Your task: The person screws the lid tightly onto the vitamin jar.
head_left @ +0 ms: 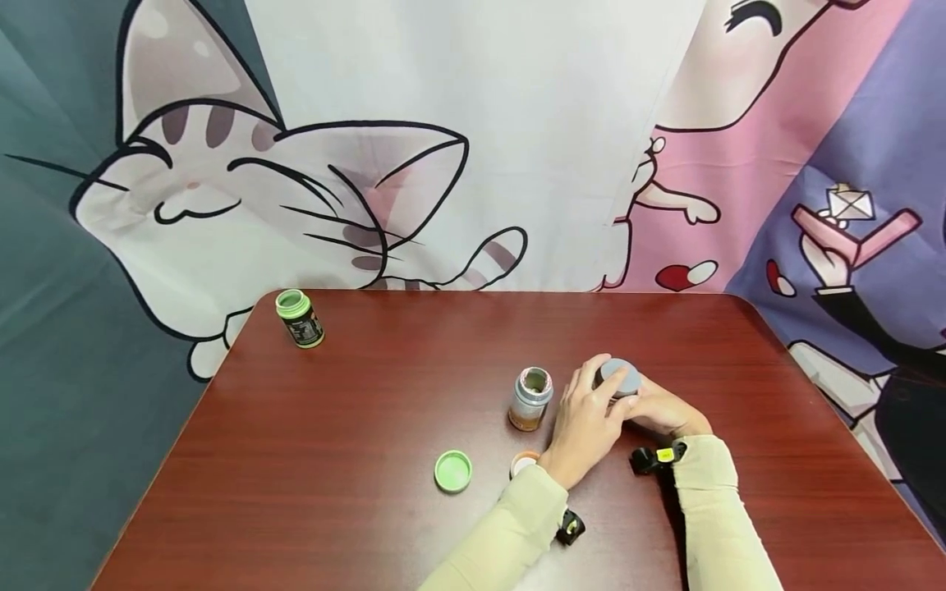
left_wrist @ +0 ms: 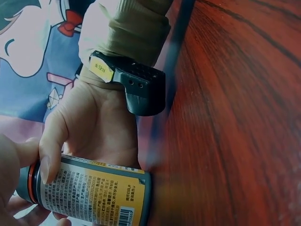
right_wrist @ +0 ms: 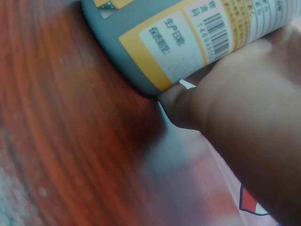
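Both hands are at a grey-capped supplement bottle (left_wrist: 94,190) with a white and yellow printed label. My right hand (head_left: 665,408) grips its body, thumb along the label in the left wrist view. With its fingers about the grey cap (head_left: 621,377), my left hand (head_left: 587,419) holds the bottle's top. A thin red-orange ring shows just below the cap in the left wrist view. Left of the hands stands an uncapped grey bottle (head_left: 530,398). An orange-rimmed lid (head_left: 525,461) lies by the left wrist, partly hidden by it.
A green lid (head_left: 453,472) lies on the reddish-brown table (head_left: 332,492), left of the left forearm. An uncapped green-necked bottle (head_left: 299,318) stands at the far left corner. Behind the table hangs a cartoon-printed cloth (head_left: 576,123).
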### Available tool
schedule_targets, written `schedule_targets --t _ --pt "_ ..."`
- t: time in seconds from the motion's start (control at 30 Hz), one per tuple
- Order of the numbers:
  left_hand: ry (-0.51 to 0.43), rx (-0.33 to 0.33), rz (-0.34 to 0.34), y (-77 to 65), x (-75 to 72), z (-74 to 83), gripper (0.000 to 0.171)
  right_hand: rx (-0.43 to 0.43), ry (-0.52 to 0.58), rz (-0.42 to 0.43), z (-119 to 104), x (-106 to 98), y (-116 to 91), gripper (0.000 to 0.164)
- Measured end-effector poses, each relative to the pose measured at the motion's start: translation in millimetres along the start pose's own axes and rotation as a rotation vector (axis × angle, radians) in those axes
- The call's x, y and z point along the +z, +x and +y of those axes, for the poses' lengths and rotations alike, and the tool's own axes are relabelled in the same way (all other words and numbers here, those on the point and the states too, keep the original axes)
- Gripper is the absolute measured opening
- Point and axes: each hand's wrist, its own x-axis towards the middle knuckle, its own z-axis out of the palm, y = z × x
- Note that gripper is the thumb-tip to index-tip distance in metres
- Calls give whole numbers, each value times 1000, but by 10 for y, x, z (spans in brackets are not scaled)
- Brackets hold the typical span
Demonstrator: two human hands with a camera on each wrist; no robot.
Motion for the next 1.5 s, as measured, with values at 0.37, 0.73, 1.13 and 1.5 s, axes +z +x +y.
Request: schedule_targets --t 0.37,0.73,1.13,1.5 --pt "-9 2 -2 26 17 27 33 24 16 24 9 -32 -12 53" --pt "95 3 -68 23 9 70 28 25 23 7 7 -42 2 46" --pt "-16 -47 -20 -48 67 71 31 -1 -23 -6 45 -35 -18 47" --pt "15 -45 25 -34 80 92 32 32 -63 35 34 -52 -15 48"
